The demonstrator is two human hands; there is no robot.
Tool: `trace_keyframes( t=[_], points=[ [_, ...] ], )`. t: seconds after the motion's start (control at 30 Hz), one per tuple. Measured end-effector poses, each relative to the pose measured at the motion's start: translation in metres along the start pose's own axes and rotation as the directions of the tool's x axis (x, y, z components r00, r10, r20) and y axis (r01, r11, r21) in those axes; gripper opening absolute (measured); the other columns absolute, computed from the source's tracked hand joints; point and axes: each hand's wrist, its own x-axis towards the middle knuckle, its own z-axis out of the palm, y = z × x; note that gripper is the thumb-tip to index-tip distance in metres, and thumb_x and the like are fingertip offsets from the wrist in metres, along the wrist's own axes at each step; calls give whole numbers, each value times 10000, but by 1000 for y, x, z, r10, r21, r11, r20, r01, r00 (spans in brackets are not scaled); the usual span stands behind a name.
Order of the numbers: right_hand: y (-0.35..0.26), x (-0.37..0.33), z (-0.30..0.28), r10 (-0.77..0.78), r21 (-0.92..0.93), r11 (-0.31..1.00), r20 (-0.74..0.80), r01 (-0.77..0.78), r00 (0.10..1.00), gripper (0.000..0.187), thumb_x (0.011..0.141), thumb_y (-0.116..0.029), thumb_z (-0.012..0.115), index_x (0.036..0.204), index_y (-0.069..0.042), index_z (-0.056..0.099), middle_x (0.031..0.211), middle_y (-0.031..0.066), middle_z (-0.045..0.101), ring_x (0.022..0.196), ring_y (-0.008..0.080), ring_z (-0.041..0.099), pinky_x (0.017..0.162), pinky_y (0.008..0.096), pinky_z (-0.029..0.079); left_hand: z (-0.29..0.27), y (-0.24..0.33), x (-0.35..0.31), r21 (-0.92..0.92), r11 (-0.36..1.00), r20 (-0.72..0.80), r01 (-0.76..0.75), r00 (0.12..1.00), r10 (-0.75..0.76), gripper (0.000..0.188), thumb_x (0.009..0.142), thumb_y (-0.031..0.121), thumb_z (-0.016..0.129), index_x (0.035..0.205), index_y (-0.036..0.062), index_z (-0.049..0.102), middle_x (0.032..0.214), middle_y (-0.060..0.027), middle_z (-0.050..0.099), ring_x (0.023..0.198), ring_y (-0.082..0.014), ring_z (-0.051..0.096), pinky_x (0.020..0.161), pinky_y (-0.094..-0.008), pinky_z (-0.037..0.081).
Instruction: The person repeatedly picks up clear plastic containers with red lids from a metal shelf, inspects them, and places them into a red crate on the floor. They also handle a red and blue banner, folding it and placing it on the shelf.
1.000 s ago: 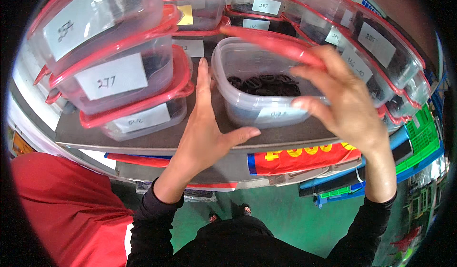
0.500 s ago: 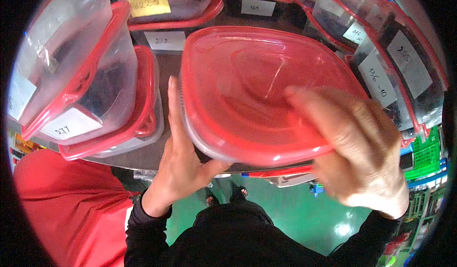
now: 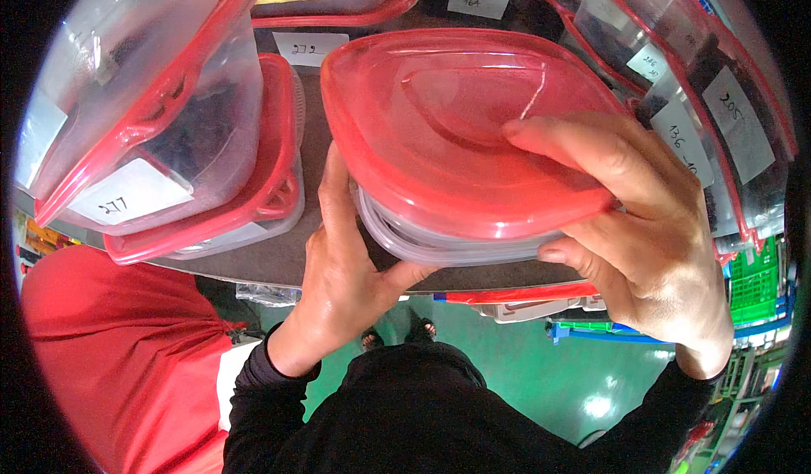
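In front of me a clear plastic food container [image 3: 431, 244] stands on the dark table, its red see-through lid [image 3: 405, 157] sitting askew on top. Along the front, a gap shows between the lid's edge and the container's rim. My right hand [image 3: 650, 229] grips the lid's right front edge, fingers on top and thumb low beside the rim. My left hand [image 3: 338, 263] braces the container, with fingers along its left side and thumb at its front. What lies inside is hidden by the lid.
Stacked red-lidded containers [image 3: 215, 111] with white labels stand at the left. More labelled containers [image 3: 676, 94] line the right, and another [image 3: 346, 1] with a yellow label is at the back. A person in red [image 3: 127, 347] is close on my left. Green crates [image 3: 752, 288] are at far right.
The right hand has closed on the lid's edge, and the lid's front has come up from the container. My left hand still steadies the side.
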Motion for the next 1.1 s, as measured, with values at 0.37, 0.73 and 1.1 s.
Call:
trace_keyframes(
  t=[0.37,0.73,1.1],
  points=[
    [-18,-5,13,75,-69,995,-32,-77,997,474,692,-245,723,1115,-75,592,1205,179,553,948,326,628,737,394,564,1,0,3,119,983,-138,-142,978,158,1145,628,215,837,1413,-47,46,1358,-287,364,1123,-418,524,875,-423,486],
    [-28,-10,35,-56,-315,948,-71,31,996,609,682,-173,670,1260,-49,526,1170,122,606,904,282,589,767,381,510,3,-4,-2,-31,975,-167,-222,963,214,1139,668,221,810,1429,-43,4,1380,-294,340,1247,-364,426,1004,-394,375],
    [15,-2,23,66,162,985,-55,-56,996,291,936,-244,490,1057,-5,605,972,175,643,911,300,624,794,388,468,-21,62,54,272,787,-229,-554,757,612,362,896,121,486,1207,-62,514,1225,-221,542,1191,-332,493,990,-368,380]
  ],
)
